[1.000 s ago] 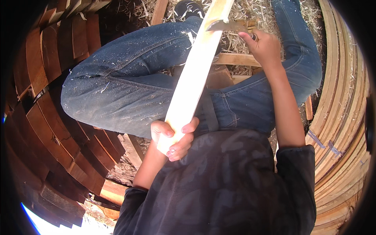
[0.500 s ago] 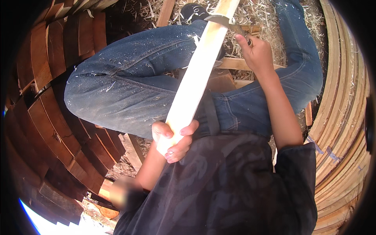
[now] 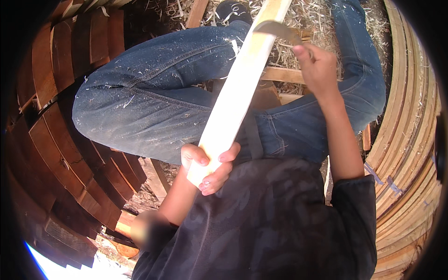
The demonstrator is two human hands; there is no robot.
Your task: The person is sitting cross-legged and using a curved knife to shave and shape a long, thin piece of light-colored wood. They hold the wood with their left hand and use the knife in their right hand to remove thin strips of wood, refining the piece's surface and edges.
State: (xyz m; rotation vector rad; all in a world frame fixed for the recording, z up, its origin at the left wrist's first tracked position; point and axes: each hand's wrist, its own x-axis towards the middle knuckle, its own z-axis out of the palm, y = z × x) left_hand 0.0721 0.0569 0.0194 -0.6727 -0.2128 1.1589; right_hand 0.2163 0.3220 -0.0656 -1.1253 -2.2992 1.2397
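A long, pale wooden slat (image 3: 235, 93) slants up from my lap, and its far end runs out of the top of the picture. My left hand (image 3: 211, 169) is wrapped round the near end, close to my waist. In my right hand (image 3: 319, 67) is a curved knife (image 3: 274, 29) with a hooked, dark metal blade. The blade lies across the upper part of the slat, and whether its edge touches the wood is hard to tell. Most of the knife's handle is hidden in the closed fingers.
My bent, jeans-clad legs (image 3: 144, 98) surround the work, with shavings on them. Curled wood shavings (image 3: 308, 14) cover the ground beyond. Stacked dark-brown boards (image 3: 60, 144) stand at the left. Long, pale strips (image 3: 401, 154) are bundled along the right. A wooden batten (image 3: 284, 74) lies between my legs.
My right hand has moved slightly right and nearer to me, bringing the knife a little down the slat. The blade has turned. The left hand keeps its grip, almost still.
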